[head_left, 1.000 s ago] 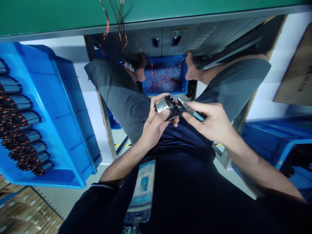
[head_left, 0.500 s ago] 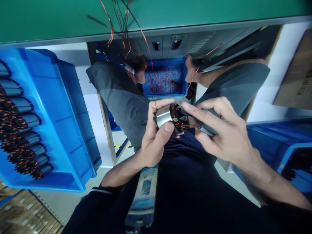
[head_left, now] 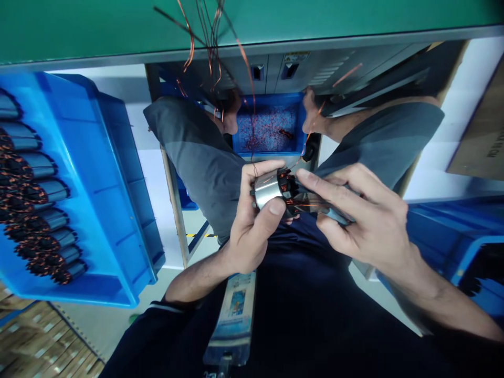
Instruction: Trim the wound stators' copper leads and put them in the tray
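While the left hand (head_left: 249,226) grips the silver core (head_left: 269,190), the right hand (head_left: 364,212) holds pliers (head_left: 334,214) at its wound end.
Copper wires (head_left: 249,71) show longer beyond it than a second ago, so work seems centred on them; shiny-sided, its end dark with copper-threaded windings, the core sits over the lap (head_left: 283,231).

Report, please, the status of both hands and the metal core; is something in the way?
Left hand closed on core. Right hand holding pliers beside it. Possibly in the way: long wire near left fingers.
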A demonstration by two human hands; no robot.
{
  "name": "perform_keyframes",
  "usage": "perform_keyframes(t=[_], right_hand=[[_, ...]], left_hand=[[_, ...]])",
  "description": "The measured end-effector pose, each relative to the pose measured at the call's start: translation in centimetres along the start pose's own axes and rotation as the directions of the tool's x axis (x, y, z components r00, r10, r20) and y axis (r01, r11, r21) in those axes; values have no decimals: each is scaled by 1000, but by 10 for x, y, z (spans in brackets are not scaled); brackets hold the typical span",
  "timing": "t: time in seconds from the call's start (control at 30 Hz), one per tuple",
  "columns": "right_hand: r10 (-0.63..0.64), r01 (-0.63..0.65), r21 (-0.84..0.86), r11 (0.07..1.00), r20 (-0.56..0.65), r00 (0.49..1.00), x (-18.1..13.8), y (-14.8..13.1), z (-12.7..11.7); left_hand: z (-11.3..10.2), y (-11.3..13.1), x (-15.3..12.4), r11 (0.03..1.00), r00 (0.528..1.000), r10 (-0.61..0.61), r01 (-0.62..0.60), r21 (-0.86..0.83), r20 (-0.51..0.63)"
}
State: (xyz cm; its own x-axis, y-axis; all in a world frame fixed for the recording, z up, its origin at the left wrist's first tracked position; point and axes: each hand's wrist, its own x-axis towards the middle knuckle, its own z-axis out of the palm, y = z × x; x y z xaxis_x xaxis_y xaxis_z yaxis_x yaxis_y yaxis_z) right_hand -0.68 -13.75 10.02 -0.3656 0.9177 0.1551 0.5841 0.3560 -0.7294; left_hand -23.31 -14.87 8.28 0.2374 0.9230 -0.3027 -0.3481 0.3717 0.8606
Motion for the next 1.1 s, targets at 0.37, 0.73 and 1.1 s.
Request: perform_keyframes(t=[0.37,0.73,1.1], right_hand=[[37,-37,-1,999,13,999,0,-8,-1],[131,-133,67,989,42,991,-3,3,12],[82,-80,-76,994,31,996,6,-1,16]], left_hand=[[1,-1,-2,996,999,36,-36,78,4],[15,1,11,991,972,-67,40,-125,-225],[21,7,19,994,964,-30,2,-108,-265]])
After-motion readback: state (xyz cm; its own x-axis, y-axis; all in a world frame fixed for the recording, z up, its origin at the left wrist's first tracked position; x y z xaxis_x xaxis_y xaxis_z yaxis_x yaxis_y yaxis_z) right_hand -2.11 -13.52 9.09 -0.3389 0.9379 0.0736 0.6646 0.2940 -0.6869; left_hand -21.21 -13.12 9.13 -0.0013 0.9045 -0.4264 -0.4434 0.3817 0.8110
